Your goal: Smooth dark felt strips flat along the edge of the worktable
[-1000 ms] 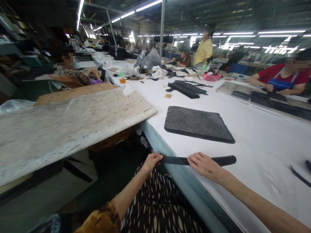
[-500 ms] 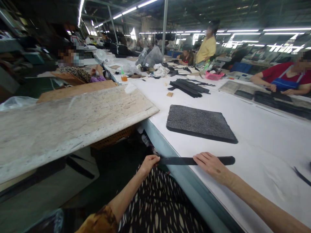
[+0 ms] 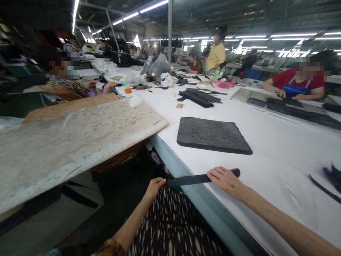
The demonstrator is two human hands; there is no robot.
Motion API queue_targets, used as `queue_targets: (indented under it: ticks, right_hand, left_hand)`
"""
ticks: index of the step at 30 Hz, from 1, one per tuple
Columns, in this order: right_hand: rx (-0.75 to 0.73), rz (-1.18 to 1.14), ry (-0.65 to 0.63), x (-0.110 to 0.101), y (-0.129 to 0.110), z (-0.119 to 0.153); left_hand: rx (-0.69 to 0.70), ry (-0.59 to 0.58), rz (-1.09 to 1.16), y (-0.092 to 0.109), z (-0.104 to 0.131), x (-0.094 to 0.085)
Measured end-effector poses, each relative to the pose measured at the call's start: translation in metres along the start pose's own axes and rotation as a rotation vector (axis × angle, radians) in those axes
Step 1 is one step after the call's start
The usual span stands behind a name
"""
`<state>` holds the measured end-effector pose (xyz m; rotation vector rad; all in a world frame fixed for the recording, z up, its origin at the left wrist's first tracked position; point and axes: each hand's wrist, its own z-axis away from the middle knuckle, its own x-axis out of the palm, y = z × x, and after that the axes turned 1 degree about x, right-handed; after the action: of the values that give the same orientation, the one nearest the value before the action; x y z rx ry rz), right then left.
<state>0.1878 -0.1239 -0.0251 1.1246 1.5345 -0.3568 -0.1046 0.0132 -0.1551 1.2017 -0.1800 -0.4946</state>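
Observation:
A long black strap point(image 3: 186, 180) lies across the near edge of the white table point(image 3: 269, 142), one end sticking out past the edge. My left hand point(image 3: 153, 187) grips that overhanging end below the table edge. My right hand point(image 3: 226, 180) lies flat on the strap on the tabletop, fingers spread and pressing it down. The far tip of the strap point(image 3: 236, 172) shows just beyond my right fingers. A grey rough rectangular pad point(image 3: 211, 135) lies on the table a little beyond the strap.
A marble-patterned board point(image 3: 74, 137) juts over the gap at left. Further back lie a pile of black straps point(image 3: 198, 97), a pink tray point(image 3: 225, 84) and bags. Other people work at left, at the far end and at right in red. Loose black pieces point(image 3: 330, 176) lie at right.
The strap has slid left across the table edge, pulled by my left hand, which moved left and down. Less of the strap now shows beyond my right hand.

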Motion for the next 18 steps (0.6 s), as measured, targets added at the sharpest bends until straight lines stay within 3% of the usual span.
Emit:
queue_targets:
  ticks: [3,8,12,15,18]
  right_hand:
    - [0.016,0.013,-0.006,-0.001,0.002,0.006]
    - [-0.022,0.018,-0.032,0.008,-0.009,-0.015]
    - [-0.049,0.008,-0.052,0.012,-0.016,-0.028]
    - [-0.046,0.014,-0.051,0.012,-0.016,-0.029]
    - [-0.045,0.013,-0.057,0.013,-0.015,-0.027]
  left_hand:
    - [-0.006,0.003,-0.013,-0.002,-0.002,0.002]
    - [-0.056,0.071,-0.087,-0.016,-0.011,0.011]
    - [-0.106,0.172,-0.179,-0.017,-0.009,0.001]
    - [-0.055,0.225,-0.229,0.002,-0.002,-0.005]
    - [0.083,0.200,-0.229,0.039,0.008,0.011]
